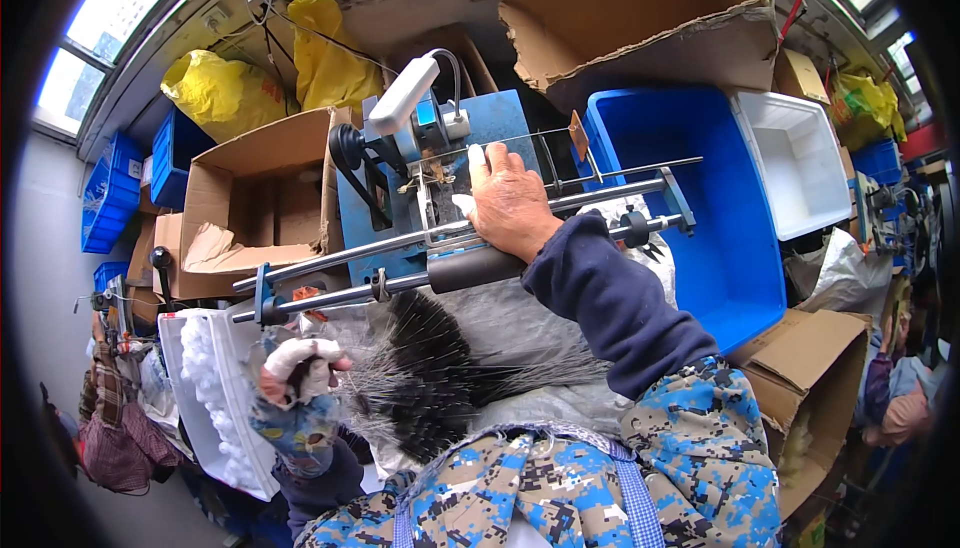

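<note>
My right hand (508, 200), white wrapping on its thumb and index finger, lies over the sliding carriage of a blue bench machine (490, 118). Its fingers stretch forward, beside a thin metal rod (530, 136). Under the wrist runs a dark grey cylinder (475, 266) by the steel rails (350, 293). At the lower left, my left hand (300, 366), also wrapped in white, has its fingers curled; what they hold, if anything, I cannot make out. Next to it, a bundle of thin wire-stemmed pieces with black bristles (430, 368) lies on grey-white sheeting (530, 323) before me.
A blue bin (690, 188) and a white tub (800, 173) stand right of the machine. Cardboard boxes (265, 188) flank the left and back. A white tray (190, 378) with white fluffy tufts sits beside my left hand. Other people (110, 428) are at both sides.
</note>
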A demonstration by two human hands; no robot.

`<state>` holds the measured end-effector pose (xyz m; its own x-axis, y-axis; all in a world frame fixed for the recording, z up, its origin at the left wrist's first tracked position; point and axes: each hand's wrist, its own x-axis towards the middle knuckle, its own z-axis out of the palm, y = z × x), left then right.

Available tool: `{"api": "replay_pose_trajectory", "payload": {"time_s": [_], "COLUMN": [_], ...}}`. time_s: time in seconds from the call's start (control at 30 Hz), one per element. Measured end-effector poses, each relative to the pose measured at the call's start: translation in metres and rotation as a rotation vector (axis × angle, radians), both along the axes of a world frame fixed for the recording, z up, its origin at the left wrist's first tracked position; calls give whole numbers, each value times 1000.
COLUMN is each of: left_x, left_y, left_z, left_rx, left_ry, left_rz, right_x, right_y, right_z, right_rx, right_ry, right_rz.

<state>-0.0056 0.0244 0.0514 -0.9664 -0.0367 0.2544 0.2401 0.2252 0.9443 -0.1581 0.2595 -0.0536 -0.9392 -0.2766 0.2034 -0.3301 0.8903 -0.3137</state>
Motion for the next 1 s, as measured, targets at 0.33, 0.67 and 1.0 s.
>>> {"api": "replay_pose_trajectory", "payload": {"time_s": [0.33,0.67,1.0], "left_x": [-12,-37,-29], "left_y": [13,11,-28], "left_z": [-8,-22,-8], "left_rx": [205,400,333], "left_ry": [137,78,52], "left_rz": [-21,-19,91], "right_x": [-4,-38,80], "right_y": [-12,60,79], "right_z": [-1,14,86], "right_rx": [45,307,-2], "right_ry": [-32,271,-226], "right_rz": [121,-93,550]}}
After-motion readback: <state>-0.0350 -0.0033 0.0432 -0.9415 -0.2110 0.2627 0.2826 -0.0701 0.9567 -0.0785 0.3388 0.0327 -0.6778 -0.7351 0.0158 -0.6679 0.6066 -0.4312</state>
